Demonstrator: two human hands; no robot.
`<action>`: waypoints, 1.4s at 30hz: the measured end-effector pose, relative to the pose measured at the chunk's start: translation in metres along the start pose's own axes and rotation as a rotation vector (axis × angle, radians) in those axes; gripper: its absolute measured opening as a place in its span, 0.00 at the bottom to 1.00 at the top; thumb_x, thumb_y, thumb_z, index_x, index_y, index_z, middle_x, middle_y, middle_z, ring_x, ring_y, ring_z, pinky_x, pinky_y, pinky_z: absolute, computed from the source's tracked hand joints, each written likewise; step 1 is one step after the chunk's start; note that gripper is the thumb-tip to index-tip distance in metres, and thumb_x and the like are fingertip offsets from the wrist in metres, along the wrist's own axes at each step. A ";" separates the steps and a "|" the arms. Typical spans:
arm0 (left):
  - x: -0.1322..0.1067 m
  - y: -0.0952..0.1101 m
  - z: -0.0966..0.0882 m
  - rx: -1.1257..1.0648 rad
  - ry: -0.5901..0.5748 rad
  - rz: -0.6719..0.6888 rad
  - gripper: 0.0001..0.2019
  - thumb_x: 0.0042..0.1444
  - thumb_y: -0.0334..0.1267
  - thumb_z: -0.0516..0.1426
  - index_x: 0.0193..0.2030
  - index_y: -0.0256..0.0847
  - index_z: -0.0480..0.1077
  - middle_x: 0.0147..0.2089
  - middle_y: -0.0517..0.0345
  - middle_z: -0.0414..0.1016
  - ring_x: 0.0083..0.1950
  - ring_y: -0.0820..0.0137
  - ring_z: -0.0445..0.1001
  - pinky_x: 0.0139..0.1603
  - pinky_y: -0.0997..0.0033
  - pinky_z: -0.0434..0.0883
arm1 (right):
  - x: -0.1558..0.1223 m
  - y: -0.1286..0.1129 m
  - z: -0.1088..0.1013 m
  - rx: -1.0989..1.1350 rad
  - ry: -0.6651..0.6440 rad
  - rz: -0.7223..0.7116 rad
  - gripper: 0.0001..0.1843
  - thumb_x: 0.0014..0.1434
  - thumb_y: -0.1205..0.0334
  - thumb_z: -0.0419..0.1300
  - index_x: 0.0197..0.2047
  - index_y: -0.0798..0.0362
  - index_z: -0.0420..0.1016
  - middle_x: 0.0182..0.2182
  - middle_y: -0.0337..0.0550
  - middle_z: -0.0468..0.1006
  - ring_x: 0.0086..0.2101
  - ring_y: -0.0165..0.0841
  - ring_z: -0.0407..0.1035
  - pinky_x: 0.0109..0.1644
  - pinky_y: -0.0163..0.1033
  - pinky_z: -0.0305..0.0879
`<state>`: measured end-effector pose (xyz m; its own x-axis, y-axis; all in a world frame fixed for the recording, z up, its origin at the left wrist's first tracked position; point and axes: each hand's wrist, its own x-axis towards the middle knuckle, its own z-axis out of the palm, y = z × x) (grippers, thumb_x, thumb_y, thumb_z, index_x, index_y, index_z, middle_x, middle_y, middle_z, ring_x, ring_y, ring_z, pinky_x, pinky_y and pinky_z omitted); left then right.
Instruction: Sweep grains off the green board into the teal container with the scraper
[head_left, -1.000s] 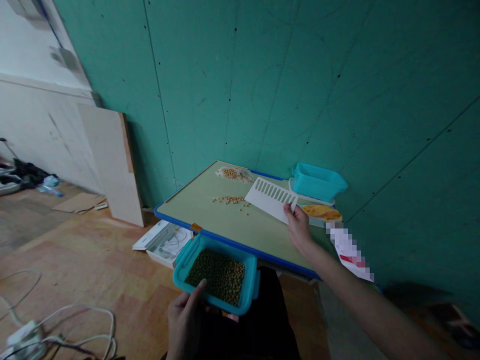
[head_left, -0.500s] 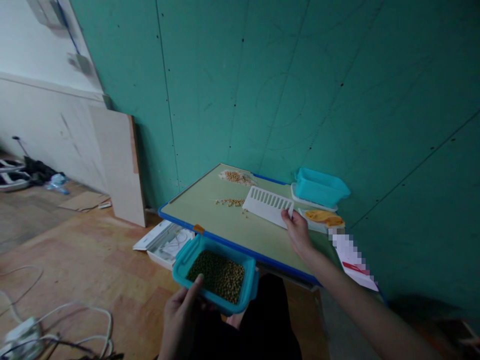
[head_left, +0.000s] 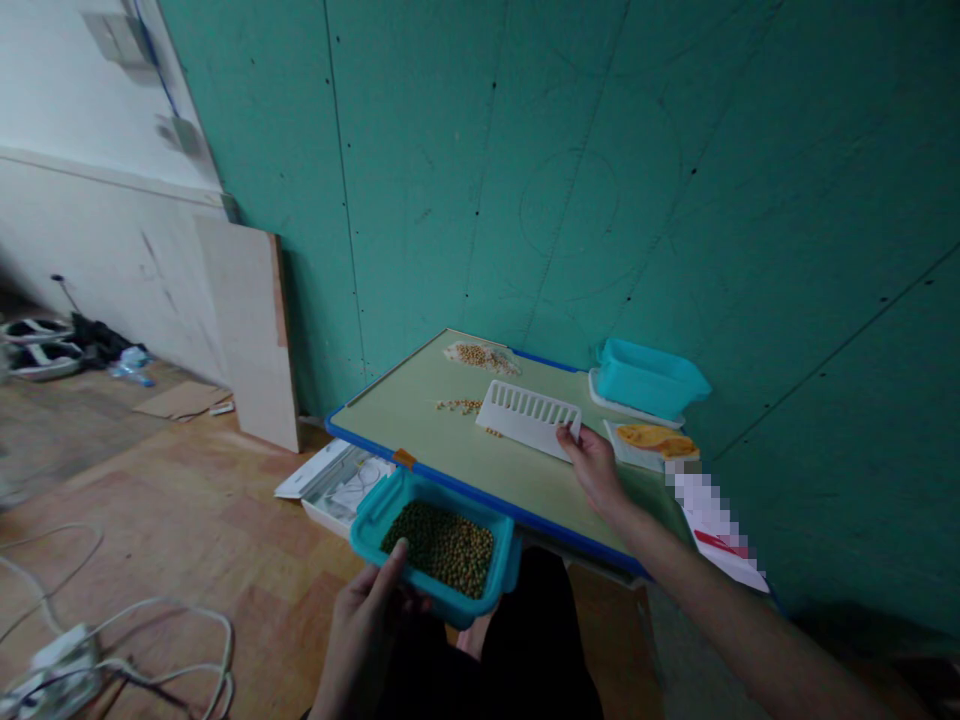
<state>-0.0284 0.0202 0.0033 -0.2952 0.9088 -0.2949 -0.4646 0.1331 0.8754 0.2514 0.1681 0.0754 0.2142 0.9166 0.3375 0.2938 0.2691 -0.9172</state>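
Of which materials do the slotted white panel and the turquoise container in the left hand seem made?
Slotted white panel: probably plastic, matte; it is thin, evenly white, with clean, regular slots. Turquoise container: likely moulded plastic, smooth, judging by its even colour and rounded corners.

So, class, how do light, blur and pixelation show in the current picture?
Head view: dim, brightest on the white wall, very dark lower right; head view: power strip soft, slotted board readable; head view: pixelation covers part of the paper.

Beans (head_left: 450, 552) in tub (head_left: 373, 517) before tbl (head_left: 401, 412), scraper (head_left: 523, 426) over tbl, bin (head_left: 646, 382) back R
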 end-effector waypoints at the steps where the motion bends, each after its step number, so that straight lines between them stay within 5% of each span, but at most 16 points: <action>1: 0.000 0.001 0.000 -0.023 -0.029 -0.029 0.20 0.46 0.53 0.66 0.17 0.40 0.70 0.15 0.61 0.69 0.18 0.69 0.70 0.21 0.71 0.68 | -0.001 -0.001 0.001 -0.003 -0.012 -0.003 0.29 0.50 0.36 0.62 0.36 0.57 0.80 0.32 0.45 0.81 0.36 0.41 0.73 0.42 0.42 0.67; 4: 0.000 0.004 0.002 -0.090 -0.093 -0.114 0.20 0.46 0.54 0.66 0.17 0.40 0.70 0.16 0.60 0.71 0.19 0.69 0.71 0.22 0.73 0.68 | -0.005 -0.003 0.003 0.013 -0.058 -0.025 0.27 0.50 0.38 0.64 0.37 0.56 0.81 0.34 0.46 0.82 0.37 0.42 0.75 0.44 0.45 0.69; 13: -0.002 0.007 0.008 -0.103 -0.067 -0.079 0.21 0.46 0.53 0.67 0.16 0.40 0.70 0.14 0.60 0.71 0.18 0.70 0.72 0.21 0.74 0.68 | -0.018 -0.009 0.005 -0.046 -0.175 -0.149 0.18 0.47 0.44 0.68 0.31 0.52 0.84 0.29 0.43 0.84 0.31 0.44 0.78 0.37 0.46 0.75; 20: -0.004 0.004 0.010 -0.110 -0.020 -0.085 0.21 0.44 0.53 0.68 0.16 0.41 0.68 0.13 0.61 0.70 0.17 0.69 0.73 0.19 0.74 0.68 | -0.031 -0.020 0.003 -0.199 -0.328 -0.366 0.10 0.56 0.56 0.65 0.41 0.47 0.84 0.33 0.40 0.84 0.31 0.39 0.79 0.38 0.39 0.75; 27: -0.011 0.007 0.019 -0.129 0.003 -0.067 0.21 0.43 0.51 0.68 0.14 0.40 0.67 0.12 0.62 0.69 0.16 0.67 0.73 0.19 0.72 0.67 | -0.047 -0.032 0.004 -0.224 -0.500 -0.485 0.15 0.59 0.63 0.60 0.47 0.39 0.81 0.43 0.36 0.82 0.41 0.39 0.79 0.47 0.44 0.75; 34: -0.013 0.005 0.022 -0.147 0.016 -0.067 0.22 0.44 0.51 0.68 0.15 0.41 0.66 0.12 0.63 0.68 0.16 0.69 0.72 0.19 0.73 0.67 | -0.053 -0.042 0.005 -0.137 -0.571 -0.367 0.10 0.55 0.58 0.64 0.41 0.38 0.83 0.39 0.36 0.83 0.39 0.39 0.80 0.46 0.45 0.75; 42: -0.012 0.000 0.020 -0.169 0.014 -0.095 0.22 0.42 0.51 0.69 0.15 0.40 0.67 0.12 0.63 0.68 0.16 0.70 0.72 0.19 0.74 0.68 | -0.039 -0.034 0.010 -0.028 -0.328 -0.115 0.10 0.49 0.51 0.69 0.30 0.48 0.83 0.29 0.42 0.83 0.30 0.40 0.77 0.36 0.44 0.72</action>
<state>-0.0081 0.0171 0.0140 -0.2542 0.8898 -0.3790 -0.6243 0.1483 0.7670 0.2242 0.1261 0.0913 -0.1315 0.9282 0.3480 0.3248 0.3721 -0.8695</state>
